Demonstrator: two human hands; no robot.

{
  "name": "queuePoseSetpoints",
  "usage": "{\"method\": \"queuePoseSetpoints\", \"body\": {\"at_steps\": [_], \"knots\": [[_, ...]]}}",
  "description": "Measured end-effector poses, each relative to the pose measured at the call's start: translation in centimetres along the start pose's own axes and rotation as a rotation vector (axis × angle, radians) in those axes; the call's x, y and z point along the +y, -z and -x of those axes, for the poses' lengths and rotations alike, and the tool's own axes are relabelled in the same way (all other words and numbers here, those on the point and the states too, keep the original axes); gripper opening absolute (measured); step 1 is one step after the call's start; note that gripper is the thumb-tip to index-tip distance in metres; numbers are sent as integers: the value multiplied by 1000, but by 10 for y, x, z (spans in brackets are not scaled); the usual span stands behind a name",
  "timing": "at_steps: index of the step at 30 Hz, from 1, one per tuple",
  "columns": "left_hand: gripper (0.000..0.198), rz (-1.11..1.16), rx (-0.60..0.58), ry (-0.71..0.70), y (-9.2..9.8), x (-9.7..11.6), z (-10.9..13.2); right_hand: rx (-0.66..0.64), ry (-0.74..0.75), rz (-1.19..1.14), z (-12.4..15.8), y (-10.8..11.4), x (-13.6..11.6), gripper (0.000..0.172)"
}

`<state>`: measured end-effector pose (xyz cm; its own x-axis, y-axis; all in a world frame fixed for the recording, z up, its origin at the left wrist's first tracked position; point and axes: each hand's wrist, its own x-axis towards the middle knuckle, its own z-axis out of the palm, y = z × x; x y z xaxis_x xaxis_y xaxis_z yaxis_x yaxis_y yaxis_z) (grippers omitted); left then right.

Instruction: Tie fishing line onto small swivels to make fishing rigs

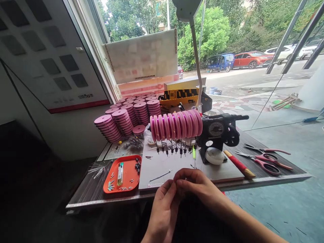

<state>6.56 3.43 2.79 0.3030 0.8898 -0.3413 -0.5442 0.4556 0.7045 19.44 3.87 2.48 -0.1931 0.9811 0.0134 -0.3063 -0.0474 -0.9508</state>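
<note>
My left hand (163,207) and my right hand (196,184) meet in front of the table's near edge, fingertips pinched together. Whatever lies between the fingers is too small or hidden to make out. Just beyond them is a pale board (162,165), with a thin metal tool (160,176) lying on it. A row of pink spools (174,125) sits on the shaft of a black hand-crank winder (217,130). Several small dark pieces (176,150) hang on lines below the spools. A tool with a bright green handle (194,152) lies behind my right hand.
An orange tray (107,182) with small parts and a clear tube (120,173) stands left. Stacked pink spools (123,121) fill the back left. Right of the winder are a white round block (214,156), a red-wrapped stick (239,164), scissors (268,165) and pliers (265,149).
</note>
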Motion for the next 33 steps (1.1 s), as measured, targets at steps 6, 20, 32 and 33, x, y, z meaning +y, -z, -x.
{"method": "queuePoseSetpoints", "body": {"at_steps": [6,20,32,33], "knots": [[18,-134,-39,-94,6,-3,-3,33,-40,-94,1,-4,4,32],[12,-229,-85,-121,7,-2,2,14,-75,-82,7,-4,2,32],[11,-145,-48,6,7,2,3,20,23,148,19,-1,-1,29],[11,-152,-42,5,6,2,4,74,71,261,25,5,-4,27]]}}
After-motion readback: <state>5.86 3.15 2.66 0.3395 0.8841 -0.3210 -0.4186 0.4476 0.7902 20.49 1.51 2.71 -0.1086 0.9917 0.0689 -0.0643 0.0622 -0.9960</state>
